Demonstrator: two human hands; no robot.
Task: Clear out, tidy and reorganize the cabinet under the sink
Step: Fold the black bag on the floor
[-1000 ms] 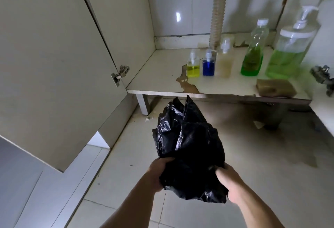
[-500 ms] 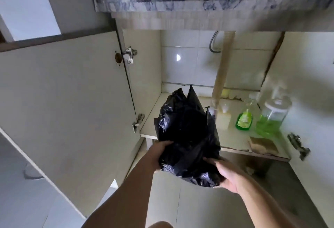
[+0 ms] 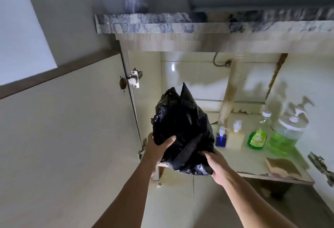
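Black crumpled bag (image 3: 182, 128) (glossy plastic), gripped by left hand (image 3: 157, 149), right hand (image 3: 214, 164)

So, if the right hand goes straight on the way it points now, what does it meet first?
The right hand grips the black bag and points up-left into it, so the bag comes first. Past it probably lies the cabinet's back wall, though depth is unclear.

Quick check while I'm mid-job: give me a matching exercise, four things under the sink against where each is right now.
Things:
1. black bag
2. sponge
3. blue bottle
4. big pump jug

Places:
A. front right edge of the shelf
B. held in both hands, left hand and right hand
C. far right, beside the green bottle
D. just right of the bag

Pairs: 1-B, 2-A, 3-D, 4-C
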